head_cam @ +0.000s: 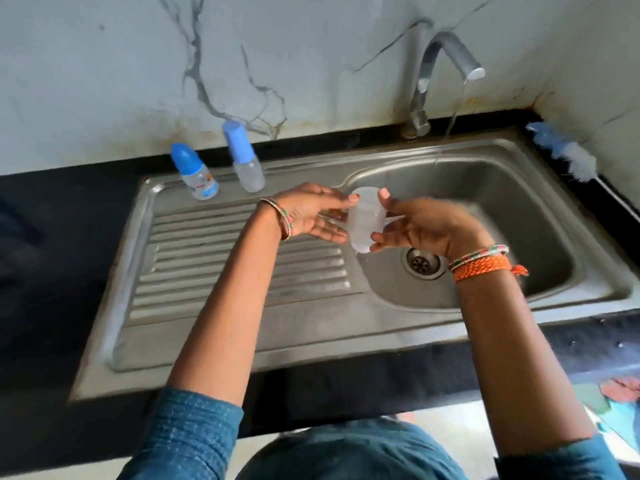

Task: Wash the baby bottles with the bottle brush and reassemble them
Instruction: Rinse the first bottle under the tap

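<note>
At centre frame, a person holds a clear, capless baby bottle body [362, 221] between both hands at the sink basin's [485, 202] left edge, droplets falling from its base. The left hand [311, 214] presses it with straight fingers; the right hand [419, 225] pinches it between thumb and fingertips. Water streams from the tap [440, 67] at upper right. Two blue-capped bottles stand on the drainboard [225, 258] at upper left, a printed bottle [195, 173] with an unreadable label and a plain bottle [244, 157]. The bottle brush [568, 154] lies on the counter at far right.
</note>
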Demonstrator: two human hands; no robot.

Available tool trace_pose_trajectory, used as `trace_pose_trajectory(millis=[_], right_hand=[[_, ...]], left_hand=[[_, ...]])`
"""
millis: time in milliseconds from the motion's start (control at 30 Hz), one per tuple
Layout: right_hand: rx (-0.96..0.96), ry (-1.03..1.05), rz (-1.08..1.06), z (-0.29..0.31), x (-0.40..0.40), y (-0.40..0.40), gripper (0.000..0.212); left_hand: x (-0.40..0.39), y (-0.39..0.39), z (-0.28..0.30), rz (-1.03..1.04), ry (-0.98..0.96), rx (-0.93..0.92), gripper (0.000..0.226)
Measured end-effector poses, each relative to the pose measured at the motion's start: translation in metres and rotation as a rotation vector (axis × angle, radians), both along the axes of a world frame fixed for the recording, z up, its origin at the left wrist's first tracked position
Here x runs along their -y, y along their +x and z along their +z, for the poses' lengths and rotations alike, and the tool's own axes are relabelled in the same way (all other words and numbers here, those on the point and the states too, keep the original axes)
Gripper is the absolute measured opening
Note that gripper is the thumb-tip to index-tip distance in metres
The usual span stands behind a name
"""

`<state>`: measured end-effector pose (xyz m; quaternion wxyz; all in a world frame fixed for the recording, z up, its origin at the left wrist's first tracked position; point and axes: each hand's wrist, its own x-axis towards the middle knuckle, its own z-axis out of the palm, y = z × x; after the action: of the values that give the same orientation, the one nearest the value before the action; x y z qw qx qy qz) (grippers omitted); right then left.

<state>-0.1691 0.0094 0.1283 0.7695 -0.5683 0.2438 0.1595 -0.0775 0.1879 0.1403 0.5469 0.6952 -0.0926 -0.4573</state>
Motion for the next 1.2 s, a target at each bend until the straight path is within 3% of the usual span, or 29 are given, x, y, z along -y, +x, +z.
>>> trace_pose_trajectory(millis=[167, 300, 500, 700, 833, 967, 1100, 1200], right_hand=[[-0.024, -0.070, 0.248, 0.005, -0.110, -0.001, 0.057], [-0.015, -0.132, 0.301, -0.015, -0.202, 0.010, 0.047], [0.040, -0.257, 0.388, -0.021, -0.300, 0.023, 0.039], [0.168, -0.532, 0.456, -0.029, -0.353, 0.029, 0.031], [0.265, -0.759, 0.503, -0.036, -0.362, 0.024, 0.032], [0.297, -0.829, 0.508, -0.041, -0.361, 0.023, 0.035], [0.309, -0.861, 0.525, -0.038, -0.355, 0.024, 0.045], [0.331, -0.858, 0.526, -0.026, -0.345, 0.025, 0.047]], left_hand=[[-0.129, -0.021, 0.004, 0.071, 0.023, -0.017, 0.017], [-0.223, -0.039, -0.005, 0.220, 0.114, -0.010, 0.030], [-0.315, -0.058, -0.017, 0.440, 0.124, -0.007, 0.018], [-0.355, -0.070, -0.033, 0.672, 0.119, -0.027, 0.017], [-0.359, -0.079, -0.042, 0.709, 0.125, -0.058, 0.026], [-0.357, -0.082, -0.047, 0.710, 0.174, -0.042, 0.031], [-0.355, -0.080, -0.039, 0.708, 0.270, 0.065, 0.016], [-0.346, -0.078, -0.027, 0.816, 0.403, 0.299, 0.012]])
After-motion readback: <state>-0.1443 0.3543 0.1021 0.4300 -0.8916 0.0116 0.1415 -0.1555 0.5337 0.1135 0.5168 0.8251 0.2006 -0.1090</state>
